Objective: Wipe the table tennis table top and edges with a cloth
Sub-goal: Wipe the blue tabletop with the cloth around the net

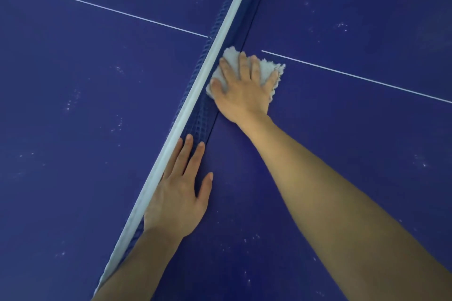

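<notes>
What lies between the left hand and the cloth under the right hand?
In the head view, only the net's blue mesh and bare blue table top separate the left hand from the white cloth pressed by the right hand.

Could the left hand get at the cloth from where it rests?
Probably yes. The left hand lies flat against the net on the same side as the cloth, with bare table between them. But the right hand is spread over the cloth, leaving only its edges free.
</notes>
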